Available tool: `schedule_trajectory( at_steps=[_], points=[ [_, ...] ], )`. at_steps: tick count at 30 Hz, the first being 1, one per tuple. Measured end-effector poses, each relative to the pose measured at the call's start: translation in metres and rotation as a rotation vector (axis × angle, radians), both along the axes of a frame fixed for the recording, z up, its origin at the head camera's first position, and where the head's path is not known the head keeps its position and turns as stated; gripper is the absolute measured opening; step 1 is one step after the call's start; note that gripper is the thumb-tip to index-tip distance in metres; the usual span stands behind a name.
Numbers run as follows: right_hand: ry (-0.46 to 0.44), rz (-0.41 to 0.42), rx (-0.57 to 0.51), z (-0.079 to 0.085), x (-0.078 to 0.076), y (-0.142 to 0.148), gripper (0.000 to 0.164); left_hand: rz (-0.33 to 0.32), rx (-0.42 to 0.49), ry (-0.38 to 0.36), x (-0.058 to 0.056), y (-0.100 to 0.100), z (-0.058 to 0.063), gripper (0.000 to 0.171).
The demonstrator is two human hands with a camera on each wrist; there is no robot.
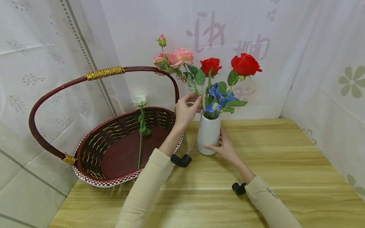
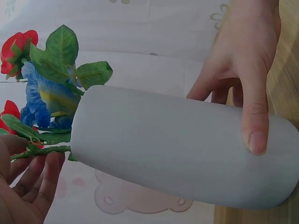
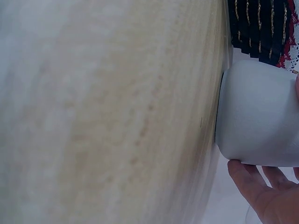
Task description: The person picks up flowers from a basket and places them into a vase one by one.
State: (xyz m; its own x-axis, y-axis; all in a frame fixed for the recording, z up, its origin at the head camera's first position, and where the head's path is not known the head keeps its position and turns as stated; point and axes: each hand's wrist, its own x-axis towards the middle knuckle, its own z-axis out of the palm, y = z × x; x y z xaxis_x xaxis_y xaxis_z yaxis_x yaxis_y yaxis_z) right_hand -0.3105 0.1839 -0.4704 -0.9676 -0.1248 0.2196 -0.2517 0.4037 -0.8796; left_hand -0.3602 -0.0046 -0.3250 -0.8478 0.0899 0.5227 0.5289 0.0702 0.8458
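Note:
A white vase [image 1: 209, 134] stands upright on the table, with two red roses [image 1: 246, 64] and blue irises [image 1: 215, 96] in its mouth. My left hand [image 1: 186, 111], just left of the vase's mouth, pinches the stem of a spray of pink flowers [image 1: 181, 57] that leans left with one bud on top. In the left wrist view the pinched green stem [image 2: 49, 150] runs to the vase's rim. Low on the vase, my right hand [image 1: 227, 148] grips it, thumb in front and fingers round the far side. The right wrist view shows its fingertips [image 3: 236, 169] against the vase's lower side.
To the left stands a dark woven basket [image 1: 94, 152] with a tall arched handle [image 1: 105, 72] wound in gold. A white rose [image 1: 139, 100] on a long stem lies in it. White printed curtains [image 1: 322, 63] hang behind and beside the wooden table [image 1: 273, 148].

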Motion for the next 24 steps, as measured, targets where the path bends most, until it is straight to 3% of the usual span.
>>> schedule_trajectory(
  at_steps=[7,19,24],
  points=[
    [0.013,0.005,-0.002,0.0006,-0.0007,0.0004,0.102,-0.01,0.018,-0.011,0.0009,0.0024,0.0018,0.021],
    [0.014,0.002,0.001,-0.0002,-0.0023,0.0005,0.102,-0.067,-0.016,-0.052,-0.0035,0.0049,0.0053,0.027],
    [0.019,0.005,0.006,0.0,-0.0015,0.0001,0.103,-0.061,-0.034,-0.09,-0.004,0.0029,0.0067,0.029]
  ],
)
